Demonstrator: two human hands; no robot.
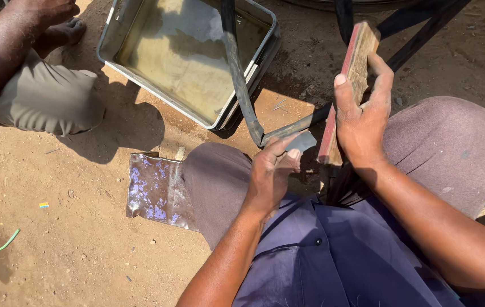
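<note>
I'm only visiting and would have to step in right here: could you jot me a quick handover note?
Left hand: pinches a small flat grey patch by the black rubber tube.
Right hand: grips an upright wooden block with a red edge.
Nearby: a metal tray of murky water on the sand, and a crumpled shiny foil sheet by the knee.
Done: patch in hand.
Left: patch not yet on the tube.

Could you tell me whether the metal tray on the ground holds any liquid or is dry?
It holds liquid: the metal tray shows a murky, yellowish, reflective surface across its bottom. A black rubber strip lies over its rim. Its depth cannot be told.
</note>
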